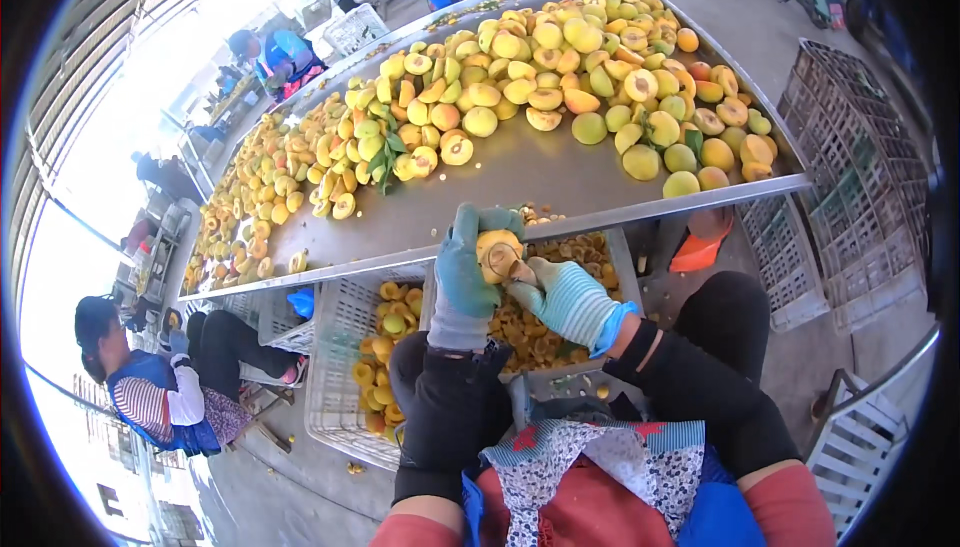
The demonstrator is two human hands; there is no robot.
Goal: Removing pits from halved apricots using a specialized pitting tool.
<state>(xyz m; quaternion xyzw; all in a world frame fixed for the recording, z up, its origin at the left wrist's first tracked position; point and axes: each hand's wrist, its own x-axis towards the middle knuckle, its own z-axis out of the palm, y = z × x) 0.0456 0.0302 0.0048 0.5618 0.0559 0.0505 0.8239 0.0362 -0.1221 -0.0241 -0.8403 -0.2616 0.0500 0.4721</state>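
My left hand [466, 277], in a green-coated grey glove, holds a halved yellow peach [498, 254] just past the near edge of the metal table. Its cut face is turned up, with a thin curved wire or blade across it. My right hand [574, 299], in a striped glove, is closed at the peach's right side; the bared thumb or a finger touches it, and the tool's handle is mostly hidden. Below both hands is a crate with pits and brown scraps [517, 333]. Across the metal table [510, 172] lies a long heap of whole and halved peaches [517, 71].
A white plastic crate [330, 397] of peach halves stands at my left. Stacked crates [855, 172] rise at the right, near a slatted chair [862, 442]. A co-worker [161, 397] sits at the left; others work beyond the table. A raised rim [675, 203] edges the table.
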